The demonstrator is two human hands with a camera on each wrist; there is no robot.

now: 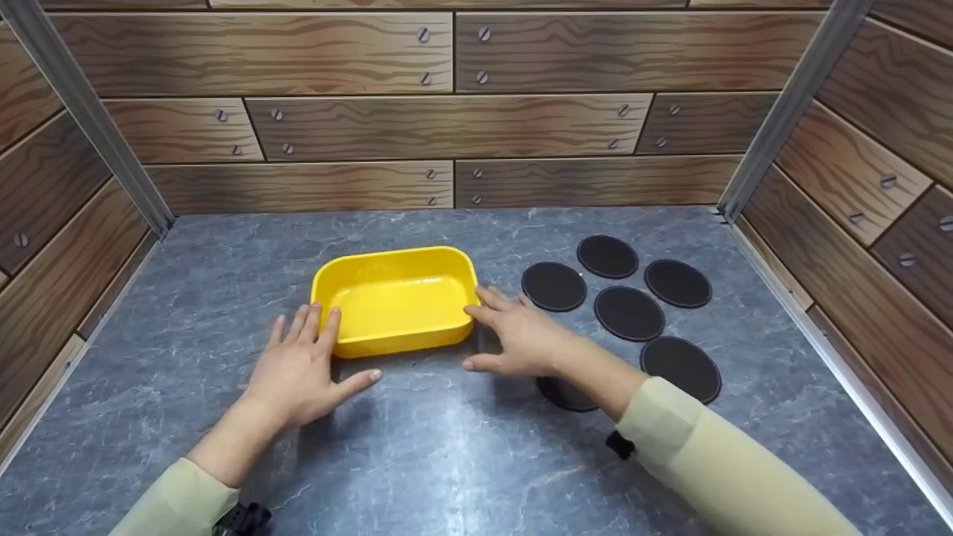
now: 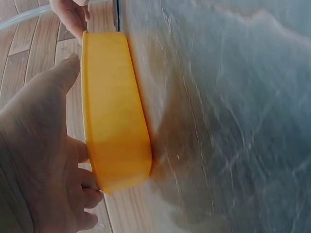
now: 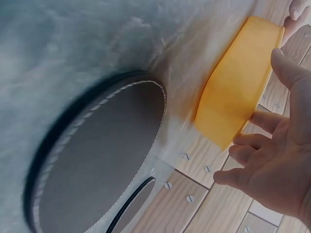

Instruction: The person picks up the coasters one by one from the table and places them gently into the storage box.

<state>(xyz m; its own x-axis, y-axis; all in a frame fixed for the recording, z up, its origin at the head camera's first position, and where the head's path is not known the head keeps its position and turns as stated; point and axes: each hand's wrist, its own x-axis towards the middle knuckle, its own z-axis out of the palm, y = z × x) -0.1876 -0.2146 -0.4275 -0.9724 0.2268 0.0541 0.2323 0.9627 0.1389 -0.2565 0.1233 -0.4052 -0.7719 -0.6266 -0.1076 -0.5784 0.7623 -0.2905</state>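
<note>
A yellow rectangular plastic tub [image 1: 402, 342] with rounded corners stands upright on the grey marbled table; its inside is bare. At its front left corner rests my left hand [image 1: 298, 376], fingers stretched over the rim and thumb spread away. My right hand [image 1: 525, 335] touches the tub's right end with its fingertips, thumb held apart. In the left wrist view the fingers of the left hand [image 2: 43, 141] meet the rim of the tub [image 2: 114, 116]. From the right wrist, the right hand [image 3: 282, 150] has its fingers extended against the tub's side [image 3: 238, 82].
Several round black coasters with stitched edges lie to the right, among them a middle one [image 1: 629, 313] and a back one [image 1: 607, 256]. One coaster [image 1: 566, 394] is partly hidden beneath the right forearm. Wood-patterned walls [image 1: 447, 126] enclose the table's back and sides.
</note>
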